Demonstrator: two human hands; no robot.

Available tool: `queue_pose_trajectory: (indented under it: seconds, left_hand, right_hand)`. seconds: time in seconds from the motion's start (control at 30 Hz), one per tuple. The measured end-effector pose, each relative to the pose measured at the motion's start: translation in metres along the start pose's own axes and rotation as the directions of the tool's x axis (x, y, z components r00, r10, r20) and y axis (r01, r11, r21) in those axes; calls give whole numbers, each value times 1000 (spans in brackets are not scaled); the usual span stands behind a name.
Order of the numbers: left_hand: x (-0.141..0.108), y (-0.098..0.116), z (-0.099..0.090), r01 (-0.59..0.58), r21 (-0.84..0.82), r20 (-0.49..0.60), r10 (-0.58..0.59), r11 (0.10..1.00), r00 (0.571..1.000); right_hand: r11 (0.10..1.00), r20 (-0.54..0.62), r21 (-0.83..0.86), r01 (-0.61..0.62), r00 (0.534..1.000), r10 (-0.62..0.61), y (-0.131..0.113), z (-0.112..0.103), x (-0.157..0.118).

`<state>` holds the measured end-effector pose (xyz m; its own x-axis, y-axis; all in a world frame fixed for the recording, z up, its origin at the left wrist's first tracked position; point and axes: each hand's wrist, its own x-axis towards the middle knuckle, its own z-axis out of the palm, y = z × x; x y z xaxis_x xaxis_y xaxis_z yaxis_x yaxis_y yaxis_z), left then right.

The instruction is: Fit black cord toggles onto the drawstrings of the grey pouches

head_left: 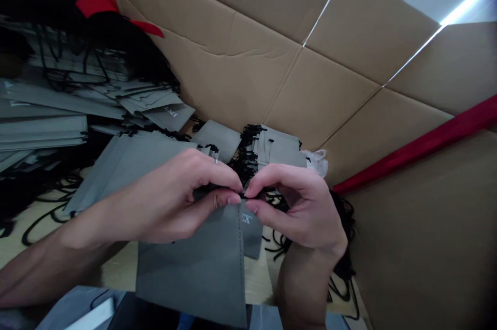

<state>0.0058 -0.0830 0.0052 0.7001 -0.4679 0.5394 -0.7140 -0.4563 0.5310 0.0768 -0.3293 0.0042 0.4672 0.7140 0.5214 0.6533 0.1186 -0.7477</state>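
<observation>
A grey drawstring pouch with a stitched side edge hangs below my hands in the middle of the view. My left hand is closed in a pinch at its upper right corner, thumb and forefinger on the black cord there. Close beside it, my right hand pinches a short bit of the same black cord, the fingertips of both hands almost touching. Behind the held pouch lies another grey pouch with pale printed letters, partly covered.
Stacks of grey pouches with black cords fill the left side. A black heap with red pieces tops them. More pouches lie against the cardboard wall, near a clear plastic bag. A red strip crosses the right cardboard.
</observation>
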Motion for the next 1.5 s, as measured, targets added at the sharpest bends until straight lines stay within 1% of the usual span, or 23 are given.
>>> queue_pose_trajectory:
  seconds: [0.07, 0.17, 0.23, 0.3, 0.4, 0.47, 0.53, 0.57, 0.63, 0.7, 0.77, 0.83, 0.9, 1.0, 1.1, 1.17, 1.27, 1.33, 1.4, 1.5]
  left_hand:
    - [0, 1, -1, -25, -10, 10, 25, 1000, 1000]
    - [-3, 0, -2, -86, -93, 29, 89, 992, 996]
    - [-4, 0, -2, -117, -167, 57, 128, 979, 990]
    - [-6, 0, -2, -115, -220, 69, 133, 969, 989]
    - [-10, 1, 1, -101, -294, 56, 122, 951, 991]
    - [-12, 1, 2, -102, -392, 83, 146, 914, 986]
    - [-12, 1, 2, -102, -460, 107, 169, 882, 980]
    - [-12, 1, 1, -107, -451, 102, 170, 886, 980]
    - [-9, 3, -2, -105, -328, 74, 136, 939, 988]
    - [-6, 5, -6, -80, -173, 45, 89, 982, 995]
    - [-3, 8, -9, -59, -87, 24, 61, 994, 998]
    - [-2, 9, -10, -48, -58, 11, 49, 997, 999]
    - [-1, 10, -10, -41, -38, 7, 41, 998, 999]
    - [-2, 10, -9, -31, -22, 15, 31, 999, 999]
    - [-2, 9, -8, -42, -23, 18, 43, 999, 999]
    - [-2, 7, -7, -72, -44, 12, 73, 996, 997]
    - [-4, 4, -6, -110, -97, 2, 111, 989, 994]
    - [-6, 3, -5, -120, -138, 10, 123, 983, 992]
    - [-8, 4, -3, -133, -173, -5, 134, 976, 991]
    - [-10, 6, -1, -175, -243, -32, 172, 954, 985]
  right_hand:
    - [1000, -25, -5, -8, 1000, 8, 2, 0, 1]
    - [996, -35, 91, -4, 999, 7, 7, -2, 4]
    - [984, -11, 178, 17, 1000, -16, 13, -2, 6]
    - [960, 36, 279, 31, 998, -42, 23, -2, 7]
    - [903, 108, 426, 46, 989, -101, 38, 3, 5]
    - [870, 140, 489, 62, 979, -149, 45, 6, 4]
    - [854, 158, 518, 58, 974, -161, 47, 8, 5]
    - [855, 162, 518, 38, 977, -141, 47, 8, 5]
    - [872, 147, 489, -21, 987, -59, 43, 6, 7]
    - [894, 97, 444, -60, 995, 19, 36, 3, 7]
    - [913, 41, 398, -83, 997, 72, 27, 0, 7]
    - [926, 28, 367, -92, 996, 88, 18, -1, 6]
    - [938, 19, 338, -79, 997, 77, 10, 1, 5]
    - [967, -52, 254, -26, 998, 40, 6, 3, 3]
    - [982, -95, 187, -14, 995, 33, 8, 4, 1]
    - [978, -108, 209, 2, 994, 21, 11, 5, 3]
    - [954, -134, 300, 18, 991, 23, 16, 7, 7]
    - [926, -110, 377, 9, 993, 35, 19, 10, 10]
    - [891, -52, 455, -7, 998, 34, 23, 13, 11]
    - [842, 34, 539, -19, 999, 1, 30, 16, 10]
